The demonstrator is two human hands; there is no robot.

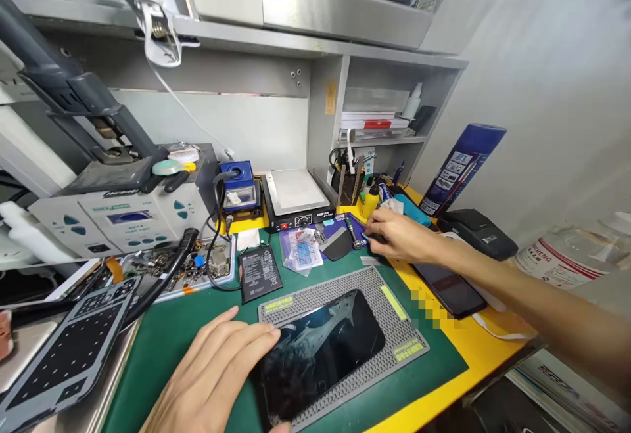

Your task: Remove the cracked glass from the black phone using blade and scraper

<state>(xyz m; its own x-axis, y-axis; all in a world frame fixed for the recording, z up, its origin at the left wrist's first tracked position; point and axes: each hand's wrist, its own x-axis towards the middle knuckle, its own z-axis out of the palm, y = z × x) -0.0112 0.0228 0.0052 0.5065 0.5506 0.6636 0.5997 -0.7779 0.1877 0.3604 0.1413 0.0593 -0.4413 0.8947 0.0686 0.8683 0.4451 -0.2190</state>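
A smartphone (325, 354) with a dark, glossy, smudged face lies on a grey textured work pad (411, 334). My left hand (211, 374) spans the phone's left end, index fingertip at its upper corner and thumb tip at its lower one, its other fingers stretched out. Farther off, my right hand (394, 232) is at the back right of the green mat (197, 315), fingers curled together. What they pinch is hidden. Just left of those fingers lies a slim screwdriver (351, 232), beside a dark flat piece (339, 244).
A phone battery (259, 272) and small plastic bags (303, 249) lie behind the pad. A heating plate (296, 196), soldering iron stand (239, 190) and rework station (128, 219) line the back. Another phone (451, 288) lies under my right forearm. Circuit boards fill a tray (229, 265).
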